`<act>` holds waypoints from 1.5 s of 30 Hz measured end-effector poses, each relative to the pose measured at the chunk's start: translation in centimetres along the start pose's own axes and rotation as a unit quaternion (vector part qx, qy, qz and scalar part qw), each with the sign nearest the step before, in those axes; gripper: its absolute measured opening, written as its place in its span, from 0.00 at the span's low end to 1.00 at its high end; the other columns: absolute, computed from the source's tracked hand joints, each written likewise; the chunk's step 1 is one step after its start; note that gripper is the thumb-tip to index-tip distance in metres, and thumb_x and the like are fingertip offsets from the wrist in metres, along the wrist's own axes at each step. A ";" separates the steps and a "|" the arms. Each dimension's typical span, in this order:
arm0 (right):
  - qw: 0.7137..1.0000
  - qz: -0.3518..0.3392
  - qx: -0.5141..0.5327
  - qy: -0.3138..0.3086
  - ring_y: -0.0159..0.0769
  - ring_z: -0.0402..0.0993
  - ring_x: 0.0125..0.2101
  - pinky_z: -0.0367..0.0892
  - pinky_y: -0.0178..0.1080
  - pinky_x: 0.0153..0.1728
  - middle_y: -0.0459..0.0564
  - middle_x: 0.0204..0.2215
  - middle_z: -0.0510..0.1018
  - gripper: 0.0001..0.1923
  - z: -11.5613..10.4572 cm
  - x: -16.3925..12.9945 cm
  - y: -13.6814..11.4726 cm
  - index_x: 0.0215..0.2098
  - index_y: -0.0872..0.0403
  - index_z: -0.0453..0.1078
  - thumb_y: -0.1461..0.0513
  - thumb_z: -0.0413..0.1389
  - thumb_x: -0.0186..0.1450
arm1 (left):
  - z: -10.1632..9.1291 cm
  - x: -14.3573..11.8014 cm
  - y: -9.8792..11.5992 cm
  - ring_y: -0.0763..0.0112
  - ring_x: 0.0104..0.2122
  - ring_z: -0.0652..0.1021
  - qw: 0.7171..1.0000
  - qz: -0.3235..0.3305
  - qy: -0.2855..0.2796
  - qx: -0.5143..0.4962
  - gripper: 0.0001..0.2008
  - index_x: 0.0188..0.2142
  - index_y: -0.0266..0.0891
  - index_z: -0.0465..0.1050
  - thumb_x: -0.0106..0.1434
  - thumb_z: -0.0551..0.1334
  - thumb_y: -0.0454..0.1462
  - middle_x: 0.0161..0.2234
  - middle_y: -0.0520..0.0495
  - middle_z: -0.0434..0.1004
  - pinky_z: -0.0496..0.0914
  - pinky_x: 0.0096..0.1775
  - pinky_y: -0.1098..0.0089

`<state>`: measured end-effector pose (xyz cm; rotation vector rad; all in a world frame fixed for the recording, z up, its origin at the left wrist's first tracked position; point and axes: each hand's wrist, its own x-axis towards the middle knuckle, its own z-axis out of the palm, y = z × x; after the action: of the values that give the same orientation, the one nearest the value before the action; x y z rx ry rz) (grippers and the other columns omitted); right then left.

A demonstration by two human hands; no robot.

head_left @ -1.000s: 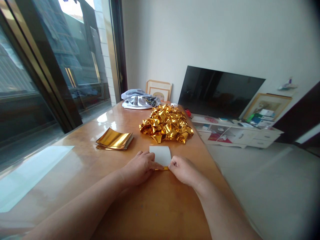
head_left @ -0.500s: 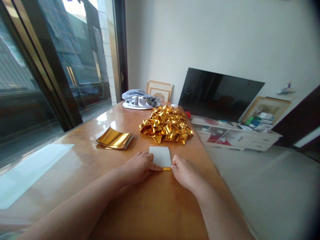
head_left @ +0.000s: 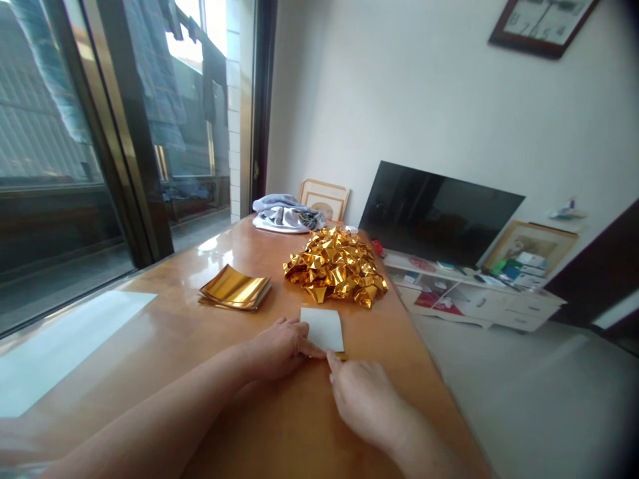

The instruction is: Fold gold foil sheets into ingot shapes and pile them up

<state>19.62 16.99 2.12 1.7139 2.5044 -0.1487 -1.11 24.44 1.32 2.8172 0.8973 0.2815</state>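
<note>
Paper sheet [head_left: 323, 328], white side up with a sliver of gold showing at its near edge, is lying flat on the wooden table [head_left: 150, 332] right in front of me. My left hand [head_left: 279, 346] is pressed down on its near left corner, fingertips pinning it to the tabletop. My right hand [head_left: 362, 399] is at the near right corner, fingers curled and touching the edge, but from this angle I can't really tell if I'm pinching the paper or just pushing on it.

Just past the sheet is a big heap of crumpled gold foil pieces [head_left: 334, 266], almost touching its far edge. Off to the left of that, a neat stack of flat gold sheets [head_left: 234, 289] sits on its own. Further back on the table there's a bundled grey cloth [head_left: 282, 214] and a framed picture [head_left: 324, 198] leaning against the wall.

Beside the table on the right: a dark TV [head_left: 439, 213] on a low white cabinet [head_left: 474, 299] with assorted clutter on it. Wall clock [head_left: 542, 23] up top, partly cut off. No writing anywhere that I can actually read, it's all too small.
</note>
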 end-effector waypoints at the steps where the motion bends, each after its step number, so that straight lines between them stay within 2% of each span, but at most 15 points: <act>1: 1.000 0.003 -0.006 -0.005 0.50 0.80 0.36 0.64 0.41 0.34 0.61 0.37 0.83 0.28 0.0 0.0 0.0 0.67 0.55 0.59 0.64 0.46 0.69 | 0.0 0.0 -0.1 0.62 0.38 0.73 1.000 -0.002 -0.002 -0.001 0.17 0.51 0.57 0.77 0.69 0.55 0.39 0.36 0.46 0.72 0.64 0.42 0.65; 8: 0.999 0.017 -0.020 -0.024 0.52 0.80 0.39 0.69 0.45 0.37 0.63 0.41 0.82 0.30 -0.7 -0.2 -0.2 0.69 0.53 0.56 0.64 0.46 0.68 | 0.0 -0.2 -0.1 0.61 0.39 0.74 1.000 -0.008 0.000 -0.001 0.16 0.50 0.59 0.77 0.68 0.56 0.39 0.37 0.45 0.73 0.64 0.42 0.64; 14: 0.997 0.039 -0.052 -0.048 0.54 0.81 0.39 0.69 0.46 0.37 0.65 0.40 0.82 0.31 -0.5 -0.1 -0.7 0.70 0.54 0.54 0.63 0.47 0.68 | -0.1 -0.2 0.0 0.59 0.41 0.74 1.000 -0.022 -0.004 0.009 0.17 0.50 0.60 0.77 0.66 0.58 0.38 0.38 0.44 0.73 0.63 0.42 0.63; 19: 0.996 0.058 -0.046 -0.038 0.52 0.81 0.40 0.68 0.44 0.36 0.63 0.40 0.83 0.29 -0.6 -0.7 -0.5 0.70 0.51 0.54 0.60 0.44 0.71 | 0.2 -0.2 -0.2 0.57 0.41 0.74 1.000 -0.024 0.002 0.000 0.16 0.51 0.64 0.76 0.68 0.57 0.41 0.38 0.44 0.74 0.62 0.43 0.61; 25: 0.995 0.088 -0.029 -0.027 0.50 0.80 0.42 0.66 0.42 0.38 0.60 0.43 0.82 0.28 -0.3 -1.5 0.3 0.70 0.47 0.55 0.59 0.42 0.72 | 0.4 -0.2 -0.4 0.58 0.42 0.73 0.999 -0.028 0.010 -0.015 0.17 0.49 0.61 0.78 0.66 0.58 0.38 0.38 0.44 0.74 0.62 0.45 0.61; 28: 0.994 0.098 -0.033 -0.025 0.50 0.80 0.42 0.65 0.42 0.38 0.60 0.42 0.82 0.27 -0.2 -1.8 0.8 0.69 0.48 0.57 0.58 0.42 0.73 | 0.5 -0.1 -0.5 0.58 0.41 0.73 0.999 -0.030 0.010 -0.022 0.19 0.50 0.63 0.78 0.65 0.58 0.36 0.38 0.45 0.74 0.62 0.45 0.61; 31: 0.993 0.119 -0.023 -0.015 0.49 0.79 0.41 0.62 0.41 0.37 0.61 0.40 0.82 0.24 -0.8 -1.9 1.5 0.64 0.50 0.65 0.58 0.43 0.72 | 0.5 0.0 -0.5 0.57 0.41 0.73 0.999 -0.025 0.014 -0.029 0.19 0.50 0.66 0.77 0.66 0.58 0.38 0.37 0.45 0.74 0.61 0.45 0.61; 33: 0.991 0.134 0.000 -0.002 0.46 0.78 0.40 0.61 0.39 0.36 0.60 0.40 0.82 0.19 -1.3 -1.7 2.0 0.51 0.52 0.75 0.58 0.45 0.72 | 0.5 0.1 -0.5 0.57 0.41 0.73 0.999 -0.025 0.013 -0.036 0.18 0.50 0.65 0.77 0.66 0.58 0.39 0.37 0.45 0.75 0.61 0.45 0.61; 36: 0.989 0.127 0.059 0.056 0.39 0.75 0.35 0.58 0.36 0.34 0.55 0.34 0.81 0.16 -1.9 -0.5 2.6 0.34 0.54 0.74 0.59 0.47 0.71 | 0.7 0.2 -0.6 0.58 0.41 0.73 0.999 -0.028 0.010 -0.039 0.18 0.50 0.62 0.78 0.66 0.58 0.38 0.37 0.45 0.75 0.62 0.46 0.61; 38: 0.983 0.095 0.134 0.086 0.35 0.73 0.34 0.57 0.33 0.32 0.50 0.33 0.80 0.12 -1.8 0.9 2.7 0.33 0.54 0.72 0.60 0.49 0.69 | 0.9 0.2 -0.7 0.58 0.40 0.73 0.999 -0.029 0.011 -0.037 0.18 0.50 0.62 0.78 0.66 0.58 0.38 0.37 0.45 0.75 0.62 0.46 0.61; 40: 0.969 0.112 0.202 0.089 0.32 0.70 0.30 0.56 0.31 0.29 0.47 0.30 0.78 0.07 -1.3 2.3 2.6 0.34 0.54 0.70 0.62 0.51 0.66 | 1.0 0.2 -0.8 0.58 0.40 0.73 0.999 -0.027 0.017 -0.035 0.18 0.49 0.63 0.78 0.66 0.58 0.38 0.37 0.45 0.74 0.62 0.45 0.61; 42: 0.957 0.132 0.248 0.071 0.30 0.67 0.27 0.53 0.30 0.26 0.44 0.27 0.74 0.05 -0.7 3.6 2.4 0.32 0.54 0.68 0.63 0.52 0.64 | 1.0 0.2 -0.7 0.58 0.40 0.73 0.999 -0.024 0.024 -0.037 0.18 0.49 0.64 0.78 0.66 0.58 0.38 0.36 0.45 0.75 0.62 0.45 0.61; 45: 0.948 0.148 0.283 0.009 0.27 0.61 0.21 0.50 0.30 0.22 0.40 0.21 0.68 0.02 0.1 4.6 2.4 0.31 0.54 0.66 0.66 0.53 0.61 | 1.0 0.2 -0.6 0.58 0.41 0.74 0.998 -0.023 0.027 -0.044 0.18 0.48 0.63 0.79 0.65 0.59 0.37 0.37 0.45 0.75 0.61 0.46 0.62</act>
<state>20.15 22.09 1.31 2.2702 2.3124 -0.9012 -1.05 24.92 0.30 2.7166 0.9342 0.3823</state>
